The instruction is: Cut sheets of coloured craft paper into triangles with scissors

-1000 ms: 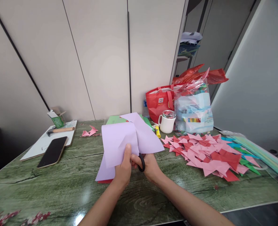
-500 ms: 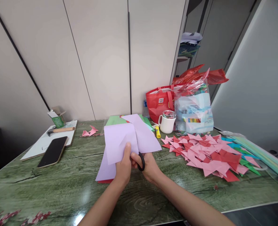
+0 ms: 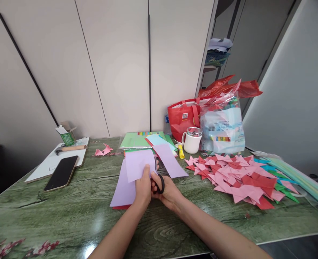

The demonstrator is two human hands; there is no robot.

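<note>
My left hand (image 3: 143, 185) pinches a lilac paper sheet (image 3: 139, 166) near its lower right corner, thumb on top. In my right hand (image 3: 166, 190) are scissors (image 3: 162, 184) with black handles; their blades are mostly hidden behind the paper and fingers. Both hands are close together, the scissors at the sheet's right edge. A separate lilac paper piece (image 3: 170, 160) lies to the right, its upper end over a light blue sheet (image 3: 161, 141). Under the held sheet, more lilac paper (image 3: 122, 190) rests on the table, with a red edge showing below it.
A heap of folded pink and red paper pieces (image 3: 234, 176) covers the right side. Behind stand a white mug (image 3: 192, 143), a yellow glue stick (image 3: 180, 151), a red bag (image 3: 181, 122) and a plastic bag (image 3: 222, 129). A phone (image 3: 61, 173) and hammer (image 3: 71, 148) lie left.
The right-hand lilac piece has come away from the held sheet and dropped onto the table, uncovering green and light blue paper behind. The held sheet has moved slightly lower and right.
</note>
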